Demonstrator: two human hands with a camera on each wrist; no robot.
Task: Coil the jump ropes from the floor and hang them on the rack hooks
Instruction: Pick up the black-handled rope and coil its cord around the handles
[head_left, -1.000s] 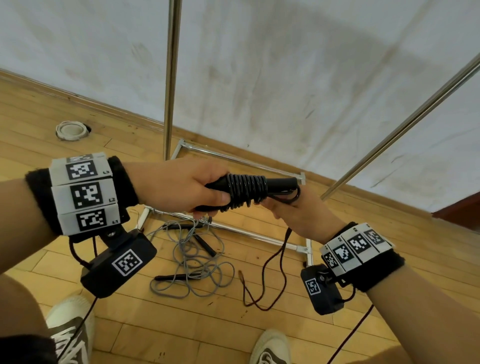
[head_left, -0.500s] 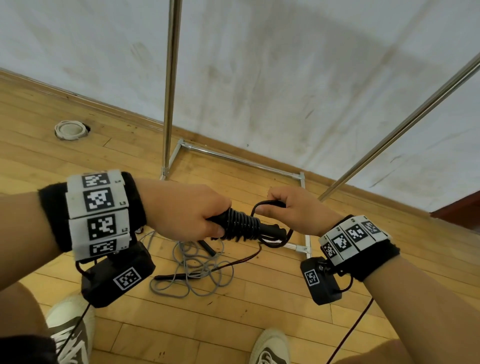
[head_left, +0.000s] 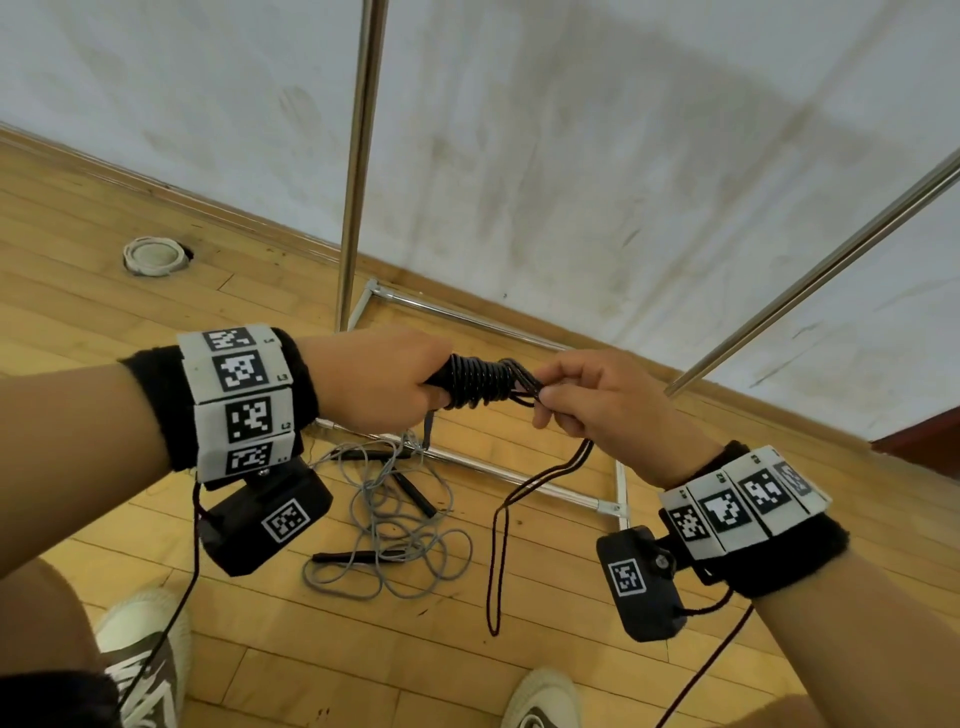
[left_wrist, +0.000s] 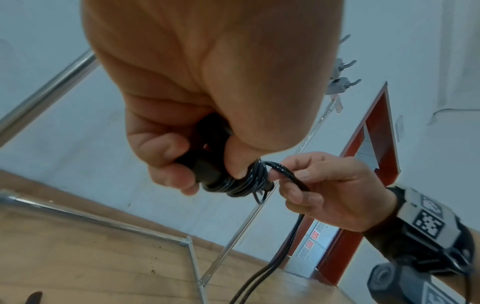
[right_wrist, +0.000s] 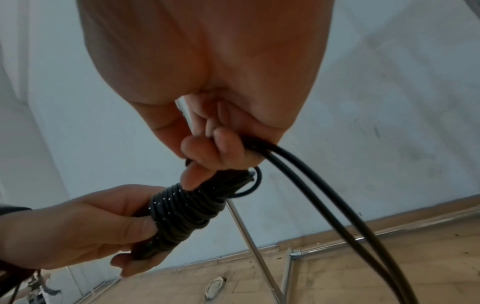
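Note:
My left hand (head_left: 395, 382) grips the handles of a black jump rope (head_left: 480, 382), whose cord is wound in tight turns around them. My right hand (head_left: 576, 397) pinches the doubled cord just off the end of the bundle. From that pinch a loose loop of cord (head_left: 498, 540) hangs toward the floor. The left wrist view shows the wound bundle (left_wrist: 233, 181) under my left thumb. In the right wrist view two cord strands (right_wrist: 324, 197) run down from my right fingers. A grey jump rope (head_left: 387, 519) lies tangled on the floor below.
The metal rack's upright pole (head_left: 358, 166) and floor frame (head_left: 467, 317) stand against the white wall. A slanted rack bar (head_left: 810, 280) crosses at right. Grey hooks (left_wrist: 342, 82) show in the left wrist view. A white ring (head_left: 153, 255) lies on the floor. My shoes (head_left: 145, 670) are near the bottom.
Both hands have risen with the bundle. More cord is wound on, and my right hand has moved from above the bundle to its right end. The hanging loop is shorter.

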